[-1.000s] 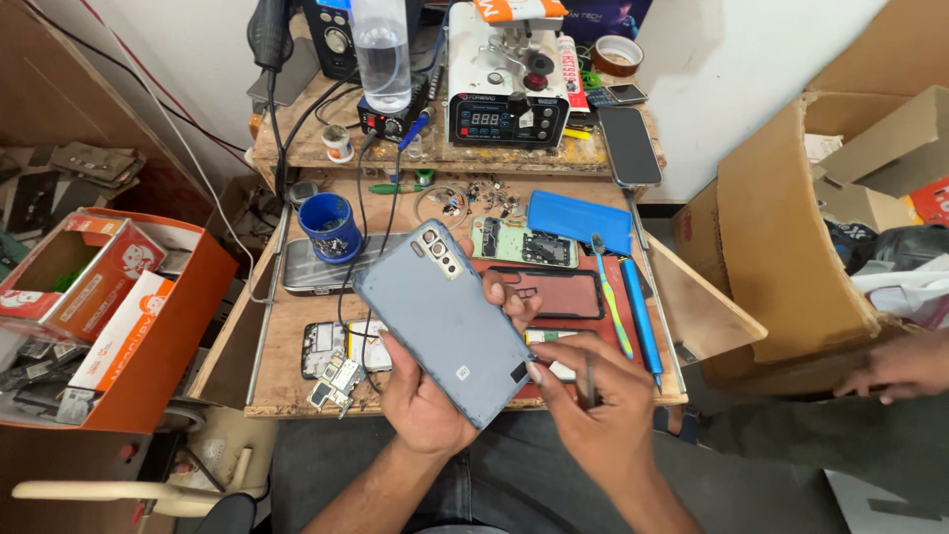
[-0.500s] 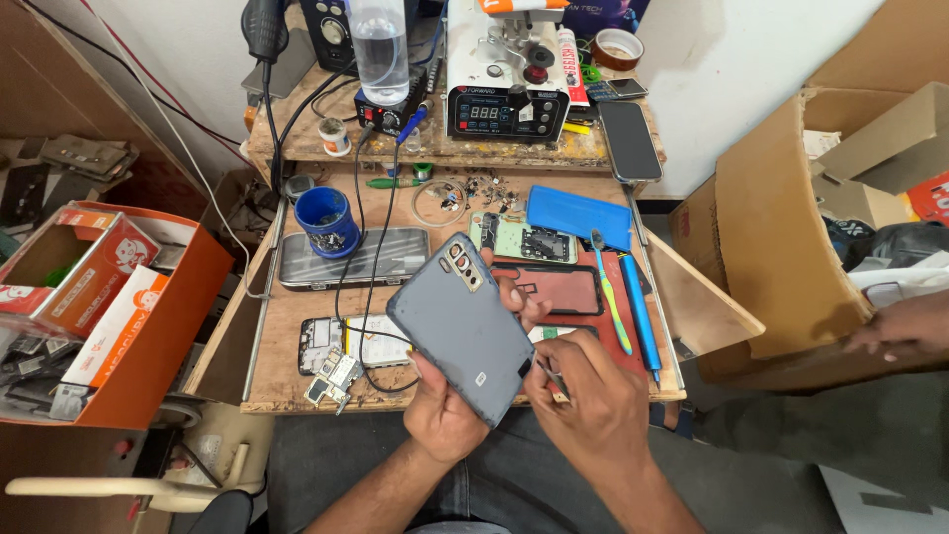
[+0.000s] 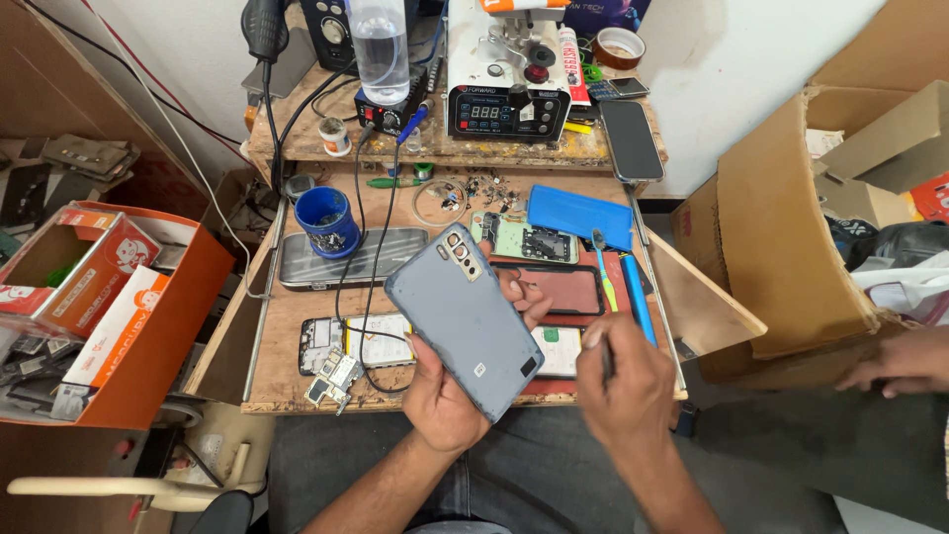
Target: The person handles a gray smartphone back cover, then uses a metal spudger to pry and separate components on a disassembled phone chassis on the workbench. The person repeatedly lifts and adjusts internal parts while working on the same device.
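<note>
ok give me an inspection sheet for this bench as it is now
surface: wooden bench, worn, with a raised back shelf
job's things: grey phone, back side up, tilted, lifted off the bench
clutter: blue cup, silver phone, opened phone, blue pad, circuit boards, bottle, heating station
grippers: left hand holds the grey phone from below; right hand grips a thin tool, tip hidden
cables: black cables run from the shelf over the bench
surroundings: orange box at left, cardboard boxes at right, another person's hand at right edge
</note>
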